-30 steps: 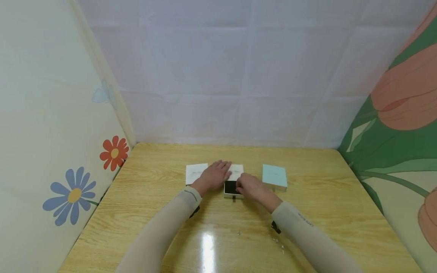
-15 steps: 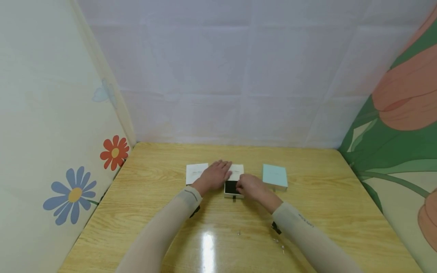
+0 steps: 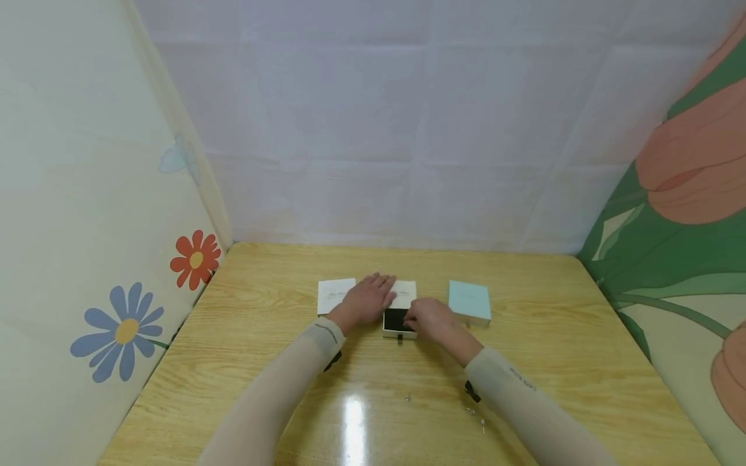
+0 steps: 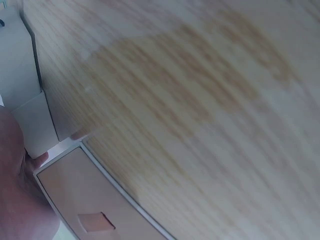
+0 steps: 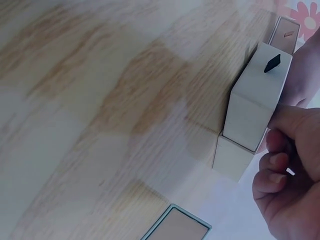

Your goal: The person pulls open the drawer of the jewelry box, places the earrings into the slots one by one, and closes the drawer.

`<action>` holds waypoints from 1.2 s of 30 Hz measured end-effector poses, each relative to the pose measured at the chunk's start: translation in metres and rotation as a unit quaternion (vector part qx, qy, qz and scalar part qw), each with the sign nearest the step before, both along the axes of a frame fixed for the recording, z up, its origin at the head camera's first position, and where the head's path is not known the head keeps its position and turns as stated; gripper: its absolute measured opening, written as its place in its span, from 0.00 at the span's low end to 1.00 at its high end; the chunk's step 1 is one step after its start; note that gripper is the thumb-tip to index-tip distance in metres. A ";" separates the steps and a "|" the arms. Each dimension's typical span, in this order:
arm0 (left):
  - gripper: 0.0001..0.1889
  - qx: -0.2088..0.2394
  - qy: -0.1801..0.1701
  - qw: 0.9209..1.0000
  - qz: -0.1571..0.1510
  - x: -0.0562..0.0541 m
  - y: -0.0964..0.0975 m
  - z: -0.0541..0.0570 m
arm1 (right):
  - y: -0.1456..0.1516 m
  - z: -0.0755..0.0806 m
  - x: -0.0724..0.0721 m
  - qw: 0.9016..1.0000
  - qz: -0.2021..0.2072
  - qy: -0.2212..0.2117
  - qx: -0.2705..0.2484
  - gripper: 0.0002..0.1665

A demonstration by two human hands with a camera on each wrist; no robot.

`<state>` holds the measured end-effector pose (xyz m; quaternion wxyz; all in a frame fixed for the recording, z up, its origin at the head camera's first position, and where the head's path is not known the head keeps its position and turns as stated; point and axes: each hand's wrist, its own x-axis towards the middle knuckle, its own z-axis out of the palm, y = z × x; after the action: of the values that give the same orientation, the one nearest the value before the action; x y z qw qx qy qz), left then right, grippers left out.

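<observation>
My left hand (image 3: 367, 299) lies with straight fingers across the gap between a white box (image 3: 332, 294) and a cream drawer box (image 3: 404, 292), its fingertips on the cream lid. The cream box's drawer (image 5: 252, 107) is pulled out toward me, showing a black lining (image 3: 394, 319) and a black pull tab (image 5: 272, 63). Over the right side of that lining my right hand (image 3: 432, 320) works with curled fingers, thumb and index tips at the drawer's edge. In the right wrist view the other fingers (image 5: 270, 181) are folded in. I cannot tell whether its hidden fingertips pinch something small.
A light blue box (image 3: 469, 300) sits to the right of my right hand. Nearer me on the wooden table (image 3: 262, 362) lie tiny shiny pieces, one (image 3: 407, 399) in the middle and others (image 3: 482, 424) by my right sleeve. Cloth hangs behind and at both sides.
My right hand shifts very slightly at the drawer. The left hand and the boxes stay where they were.
</observation>
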<state>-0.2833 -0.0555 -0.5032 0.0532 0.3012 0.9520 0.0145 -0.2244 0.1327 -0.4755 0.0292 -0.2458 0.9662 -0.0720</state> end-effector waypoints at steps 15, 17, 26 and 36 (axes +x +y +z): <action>0.32 -0.003 0.013 1.000 -0.003 0.002 0.001 0.003 | 0.007 0.009 0.007 0.994 -0.055 -0.043 -0.078 0.09; 0.32 -0.003 0.013 1.000 -0.003 0.001 0.001 0.004 | 0.009 0.013 0.010 0.991 -0.066 -0.045 -0.112 0.11; 0.32 -0.009 0.011 1.000 0.000 0.001 0.001 0.002 | 0.017 0.022 0.022 0.978 -0.050 -0.048 -0.194 0.20; 0.32 -0.006 0.008 1.000 0.003 0.001 0.001 0.001 | 0.026 0.019 0.042 0.966 -0.047 -0.085 -0.240 0.26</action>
<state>-0.2823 -0.0540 -0.5023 0.0469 0.2982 0.9533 0.0067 -0.1826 0.1591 -0.4568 0.0476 -0.1932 0.9250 -0.3238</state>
